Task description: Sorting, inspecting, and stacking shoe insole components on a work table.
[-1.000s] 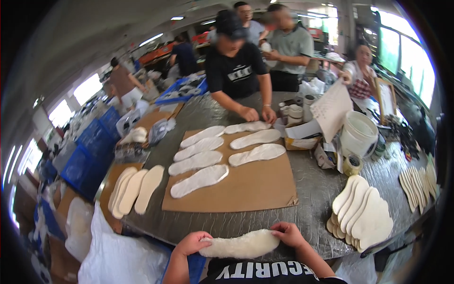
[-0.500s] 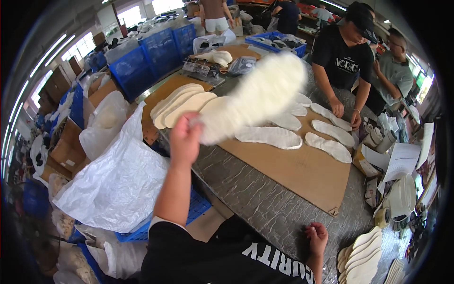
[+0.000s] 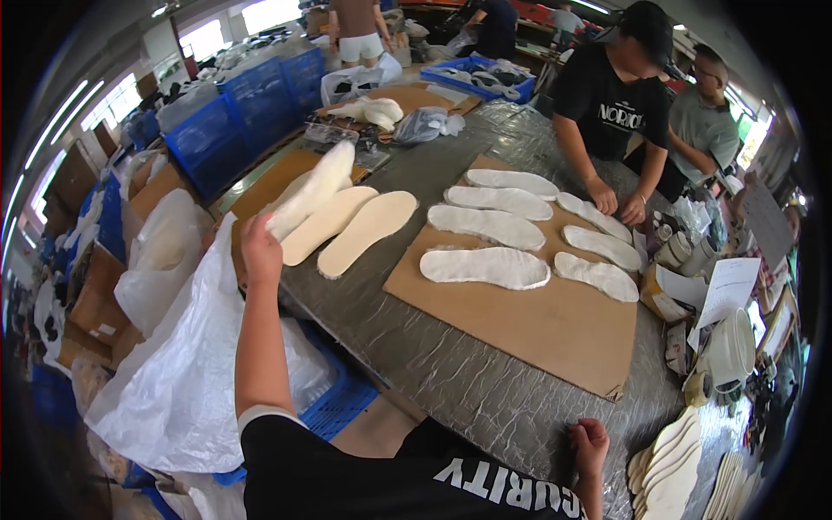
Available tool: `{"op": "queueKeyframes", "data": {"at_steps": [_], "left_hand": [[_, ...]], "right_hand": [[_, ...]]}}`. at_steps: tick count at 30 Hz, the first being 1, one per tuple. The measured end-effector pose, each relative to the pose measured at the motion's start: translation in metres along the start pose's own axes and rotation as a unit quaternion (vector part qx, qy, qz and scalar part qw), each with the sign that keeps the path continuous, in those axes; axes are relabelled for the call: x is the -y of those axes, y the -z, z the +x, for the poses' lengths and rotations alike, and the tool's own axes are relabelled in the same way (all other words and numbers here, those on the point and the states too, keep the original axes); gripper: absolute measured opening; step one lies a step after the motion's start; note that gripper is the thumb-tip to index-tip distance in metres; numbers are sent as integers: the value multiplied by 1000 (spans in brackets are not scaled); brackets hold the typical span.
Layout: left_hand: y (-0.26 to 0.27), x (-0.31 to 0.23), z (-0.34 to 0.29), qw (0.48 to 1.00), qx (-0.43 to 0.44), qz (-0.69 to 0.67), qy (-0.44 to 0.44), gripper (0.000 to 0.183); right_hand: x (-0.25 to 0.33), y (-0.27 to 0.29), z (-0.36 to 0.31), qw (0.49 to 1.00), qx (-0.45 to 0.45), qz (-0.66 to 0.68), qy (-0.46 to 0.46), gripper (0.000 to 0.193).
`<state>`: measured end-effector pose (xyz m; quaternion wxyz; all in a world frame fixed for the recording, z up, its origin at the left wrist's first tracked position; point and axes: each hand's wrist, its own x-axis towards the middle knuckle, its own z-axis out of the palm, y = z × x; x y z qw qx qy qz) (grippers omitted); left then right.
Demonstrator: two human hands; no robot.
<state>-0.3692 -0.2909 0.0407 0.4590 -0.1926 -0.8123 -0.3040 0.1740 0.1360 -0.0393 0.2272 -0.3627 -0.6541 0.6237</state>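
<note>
My left hand [image 3: 263, 249] grips one end of a fluffy cream insole [image 3: 321, 189], which is tilted over the far left of the table. Beside it lie two smooth beige insoles, an inner one [image 3: 329, 227] and an outer one [image 3: 368, 232]. My right hand [image 3: 590, 446] rests by the near table edge, fingers curled in with nothing visible in them. Several white fleecy insoles lie in two columns on a brown cardboard sheet [image 3: 503, 334], among them the nearest one [image 3: 485, 268]. At its far right edge, a co-worker's hands [image 3: 617, 199] touch a fleecy insole [image 3: 594, 216].
Stacked beige insoles [image 3: 667, 464] sit at the near right. Cups, papers and a white bucket [image 3: 731, 351] crowd the right edge. A white plastic sack [image 3: 186, 373] and a blue crate [image 3: 342, 399] stand left of the table. Large blue bins [image 3: 204, 143] stand behind.
My left hand has swung left with the fluffy insole, from above the cardboard's left side to over the beige insoles. My right hand stays by the table edge. The view has shifted slightly.
</note>
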Motion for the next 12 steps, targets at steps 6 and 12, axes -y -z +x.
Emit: {"op": "queueKeyframes", "data": {"at_steps": [6, 12], "left_hand": [[0, 17, -34, 969, 185, 112, -120, 25], [-61, -23, -55, 960, 235, 99, -113, 25]], "right_hand": [[1, -9, -11, 998, -17, -62, 10, 9], [-6, 3, -24, 986, -79, -149, 18, 9]]}}
